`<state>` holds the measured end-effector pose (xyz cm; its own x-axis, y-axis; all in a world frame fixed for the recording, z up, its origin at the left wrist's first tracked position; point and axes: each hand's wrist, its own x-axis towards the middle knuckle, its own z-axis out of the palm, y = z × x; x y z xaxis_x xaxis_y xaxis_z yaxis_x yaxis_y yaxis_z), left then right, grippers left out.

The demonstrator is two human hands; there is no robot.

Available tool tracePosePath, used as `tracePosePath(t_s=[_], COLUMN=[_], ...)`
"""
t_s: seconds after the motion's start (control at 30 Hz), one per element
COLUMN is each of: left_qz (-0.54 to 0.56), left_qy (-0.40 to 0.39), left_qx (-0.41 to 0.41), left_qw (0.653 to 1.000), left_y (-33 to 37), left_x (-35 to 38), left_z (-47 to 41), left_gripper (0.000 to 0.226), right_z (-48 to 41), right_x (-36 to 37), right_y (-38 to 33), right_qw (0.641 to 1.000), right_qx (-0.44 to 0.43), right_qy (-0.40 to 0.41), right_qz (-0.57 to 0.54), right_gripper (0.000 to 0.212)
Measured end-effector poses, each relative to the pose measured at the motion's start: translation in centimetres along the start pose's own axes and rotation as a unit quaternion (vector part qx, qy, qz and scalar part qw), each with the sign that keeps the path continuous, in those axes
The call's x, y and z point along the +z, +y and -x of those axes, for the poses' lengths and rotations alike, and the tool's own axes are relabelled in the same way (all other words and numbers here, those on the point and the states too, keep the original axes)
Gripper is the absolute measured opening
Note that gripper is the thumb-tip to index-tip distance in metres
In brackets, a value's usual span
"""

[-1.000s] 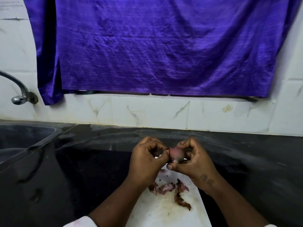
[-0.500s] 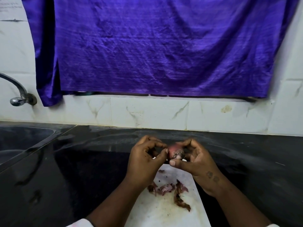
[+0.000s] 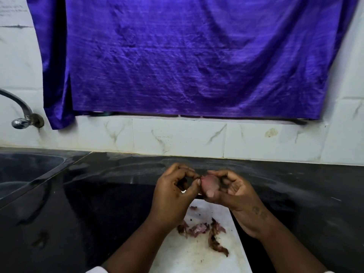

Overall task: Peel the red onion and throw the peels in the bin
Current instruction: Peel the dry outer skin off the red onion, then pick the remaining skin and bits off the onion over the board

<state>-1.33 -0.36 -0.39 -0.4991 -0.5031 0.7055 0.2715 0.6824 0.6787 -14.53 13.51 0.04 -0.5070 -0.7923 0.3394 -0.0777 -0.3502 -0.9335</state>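
While the right hand cradles the red onion above the white board, its fingers curled round it, the left hand pinches skin at the onion's left edge, likely to strip it; peels lie below on the board; black countertop, sink, tap, purple cloth on tiled wall; no bin visible.

both hands pinch the red onion above scattered peels.
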Motion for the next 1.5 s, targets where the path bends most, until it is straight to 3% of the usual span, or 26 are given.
tracePosePath(t_s=[0.1,0.3,0.47,0.67,0.93,1.37,1.5], left_qz=[0.061,0.058,-0.025,-0.115,-0.226,-0.299,-0.3], left_qy=[-0.034,-0.032,-0.042,-0.068,-0.094,-0.128,-0.133], left_qx=[-0.038,-0.049,0.009,-0.02,0.026,0.047,0.064], left_qw=[0.997,0.997,0.999,0.991,0.969,0.944,0.943], left_y=[0.1,0.1,-0.1,-0.1,0.5,1.1,1.3], left_x=[-0.1,-0.2,-0.4,-0.6,-0.9,-0.5,-0.2], left_z=[-0.1,0.0,-0.1,-0.1,0.0,0.1,0.4], left_gripper=[0.017,0.02,0.013,0.016,0.019,0.026,0.02], right_z=[0.0,0.1,0.1,-0.1,-0.2,-0.1,-0.6], right_x=[-0.1,0.0,0.0,0.2,0.2,0.0,-0.3], right_y=[-0.1,-0.1,-0.2,0.2,0.3,0.4,0.6], right_qw=[1.0,1.0,0.998,0.994,0.985,0.972,0.974], right_qx=[-0.002,0.001,-0.017,-0.049,-0.085,-0.113,-0.118], right_qy=[0.001,-0.015,-0.007,0.016,0.011,0.014,0.06], right_qz=[-0.011,0.005,0.056,0.092,0.148,0.206,0.185], right_gripper=[0.056,0.053,0.054,0.057,0.06,0.058,0.058])
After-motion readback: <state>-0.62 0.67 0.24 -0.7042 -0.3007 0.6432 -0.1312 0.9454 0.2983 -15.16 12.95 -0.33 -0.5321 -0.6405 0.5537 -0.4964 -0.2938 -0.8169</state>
